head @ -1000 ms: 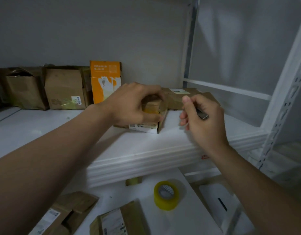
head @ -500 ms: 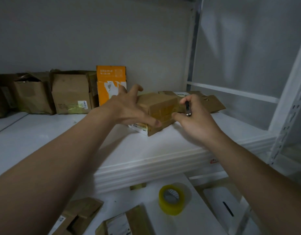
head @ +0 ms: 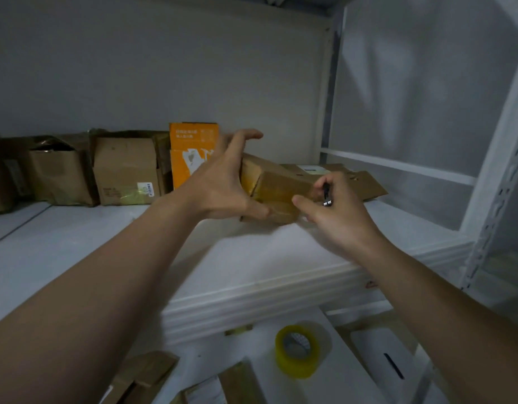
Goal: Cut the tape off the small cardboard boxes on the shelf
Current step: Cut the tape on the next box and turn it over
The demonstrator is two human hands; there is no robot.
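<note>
Small cardboard box (head: 281,185), taped, sat tilted on shelf (head: 252,258). Left hand (head: 222,182) gripped its left end, thumb on front. Right hand (head: 339,217) pinched small black cutter (head: 327,193) at box's right end.

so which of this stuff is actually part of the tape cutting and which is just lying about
In the job: taped small box, held by left hand; small cutter in right hand.
Lying about: orange box, yellow tape roll, flattened cardboard.
</note>
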